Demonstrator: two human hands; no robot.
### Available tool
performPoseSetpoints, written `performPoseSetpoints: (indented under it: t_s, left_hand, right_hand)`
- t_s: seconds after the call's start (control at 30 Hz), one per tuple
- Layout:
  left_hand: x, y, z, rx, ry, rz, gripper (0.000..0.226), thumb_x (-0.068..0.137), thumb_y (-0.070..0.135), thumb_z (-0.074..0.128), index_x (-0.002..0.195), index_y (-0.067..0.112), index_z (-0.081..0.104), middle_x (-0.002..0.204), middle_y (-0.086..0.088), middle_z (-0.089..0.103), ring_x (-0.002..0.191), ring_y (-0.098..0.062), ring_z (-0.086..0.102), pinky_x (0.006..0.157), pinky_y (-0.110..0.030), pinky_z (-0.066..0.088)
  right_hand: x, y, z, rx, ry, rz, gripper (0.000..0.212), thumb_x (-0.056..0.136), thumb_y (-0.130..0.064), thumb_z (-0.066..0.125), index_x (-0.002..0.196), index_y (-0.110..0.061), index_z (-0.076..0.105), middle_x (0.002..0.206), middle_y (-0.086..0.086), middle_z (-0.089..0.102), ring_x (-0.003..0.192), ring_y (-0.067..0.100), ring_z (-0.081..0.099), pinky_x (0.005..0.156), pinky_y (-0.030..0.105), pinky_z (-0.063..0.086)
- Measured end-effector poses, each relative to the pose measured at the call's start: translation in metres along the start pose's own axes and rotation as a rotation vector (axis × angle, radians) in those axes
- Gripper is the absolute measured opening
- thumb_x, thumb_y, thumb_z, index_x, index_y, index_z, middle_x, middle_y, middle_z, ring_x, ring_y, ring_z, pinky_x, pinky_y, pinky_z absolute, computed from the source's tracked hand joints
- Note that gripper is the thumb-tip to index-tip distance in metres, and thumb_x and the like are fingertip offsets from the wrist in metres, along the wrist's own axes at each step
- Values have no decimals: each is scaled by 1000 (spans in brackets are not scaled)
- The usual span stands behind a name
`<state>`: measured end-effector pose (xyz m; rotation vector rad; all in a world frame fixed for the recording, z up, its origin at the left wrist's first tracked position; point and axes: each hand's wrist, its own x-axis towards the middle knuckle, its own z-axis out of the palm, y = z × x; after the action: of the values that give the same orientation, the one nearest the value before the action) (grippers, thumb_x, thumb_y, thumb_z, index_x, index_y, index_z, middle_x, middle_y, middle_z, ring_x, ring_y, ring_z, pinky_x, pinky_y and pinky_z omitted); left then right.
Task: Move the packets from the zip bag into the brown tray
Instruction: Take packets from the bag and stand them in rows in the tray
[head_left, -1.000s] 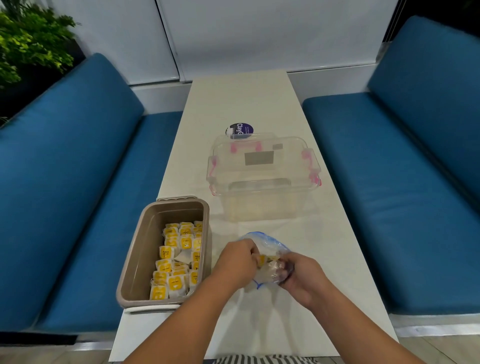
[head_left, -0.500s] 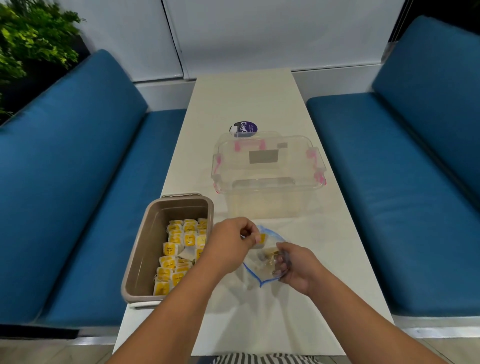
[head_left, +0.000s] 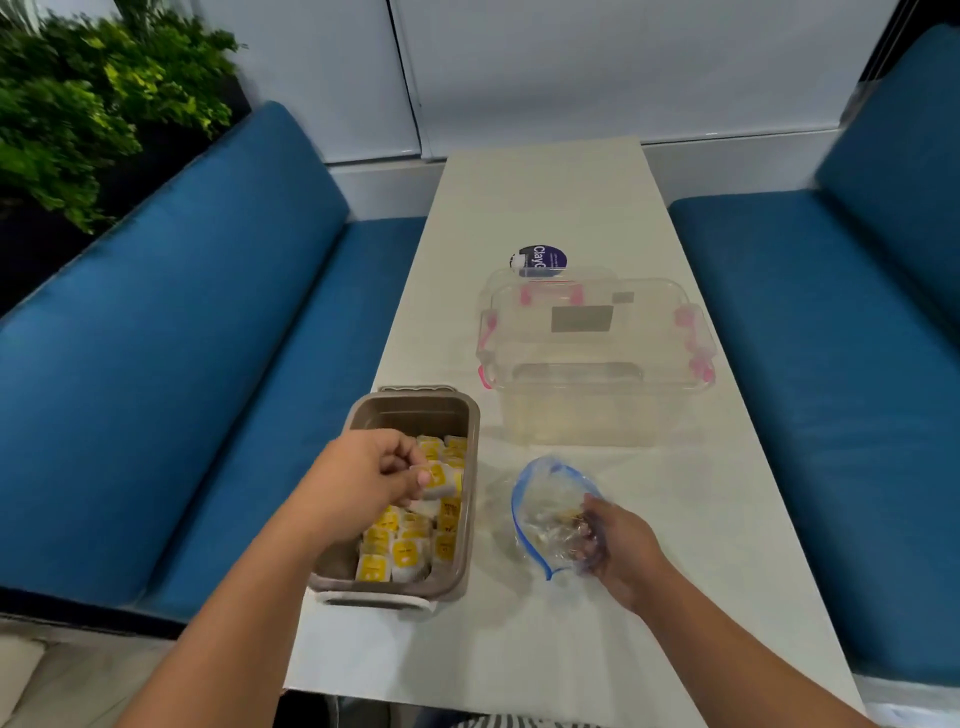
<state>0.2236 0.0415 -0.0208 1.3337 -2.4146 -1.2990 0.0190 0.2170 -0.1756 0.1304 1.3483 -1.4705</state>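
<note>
A brown tray (head_left: 363, 410) stands at the table's near left, with several yellow-and-white packets lying in its right half. My left hand (head_left: 371, 475) hovers over the tray and pinches one yellow packet (head_left: 439, 479) between thumb and fingers. To the right, a clear zip bag (head_left: 550, 512) with a blue seal lies on the table, its mouth open toward the far side. My right hand (head_left: 621, 543) grips the bag's near end, and a few packets show dimly through the plastic.
A clear storage box (head_left: 597, 358) with pink latches and its lid on stands beyond the bag. Behind it sits a round purple-labelled tub (head_left: 540, 260). Blue bench cushions flank the narrow white table (head_left: 545, 197), and a green plant (head_left: 78, 114) stands at the far left.
My left hand has left the bag's mouth and moved left over the tray, carrying a packet. My right hand still holds the bag, which now lies flatter on the table.
</note>
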Motion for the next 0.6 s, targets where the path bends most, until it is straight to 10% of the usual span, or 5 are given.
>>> performPoseSetpoints:
  t_s: [0.6]
  left_hand:
    - [39, -48, 33, 274, -386, -172, 20, 84, -3, 70, 88, 16, 73, 87, -5, 73, 74, -21, 74, 66, -31, 63]
  right_hand:
    - [2, 0, -2, -14, -9, 13, 23, 106, -18, 46, 108, 0, 60, 76, 13, 73, 53, 19, 42, 51, 27, 39]
